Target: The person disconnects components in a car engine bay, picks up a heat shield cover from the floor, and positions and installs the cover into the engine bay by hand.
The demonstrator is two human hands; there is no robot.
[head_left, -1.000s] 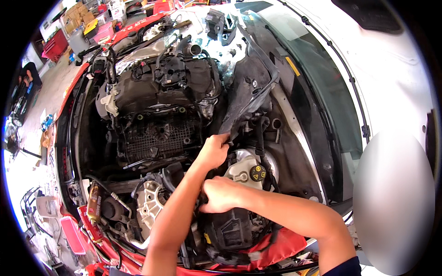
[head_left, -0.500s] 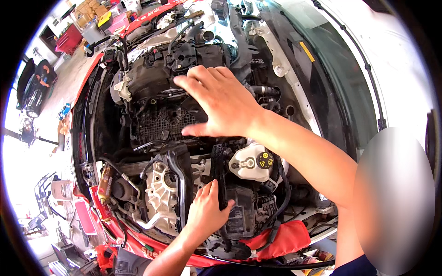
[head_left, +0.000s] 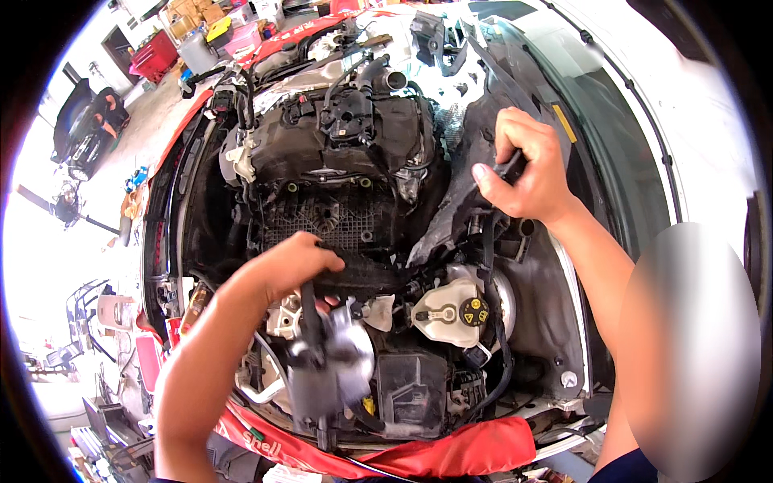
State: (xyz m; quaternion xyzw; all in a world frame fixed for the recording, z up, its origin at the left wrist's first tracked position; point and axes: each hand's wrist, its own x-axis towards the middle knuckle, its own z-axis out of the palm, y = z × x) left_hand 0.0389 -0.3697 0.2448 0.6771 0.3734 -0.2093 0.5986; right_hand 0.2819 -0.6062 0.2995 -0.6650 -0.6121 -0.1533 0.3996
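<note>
Black cap [head_left: 474, 311] on white reservoir [head_left: 439, 315]: yellow pictograms, one a warning triangle [head_left: 469, 317]. Near red cover [head_left: 483, 447]: large white lettering [head_left: 262, 443] toward its left end; far red cover [head_left: 283, 42]: white characters, too small to make out.

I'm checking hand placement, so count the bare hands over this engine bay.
2. The left hand is left of centre, near the gridded black part; the right hand is farther right, near the black panel, closed around a dark object. Others may be hidden.
</note>
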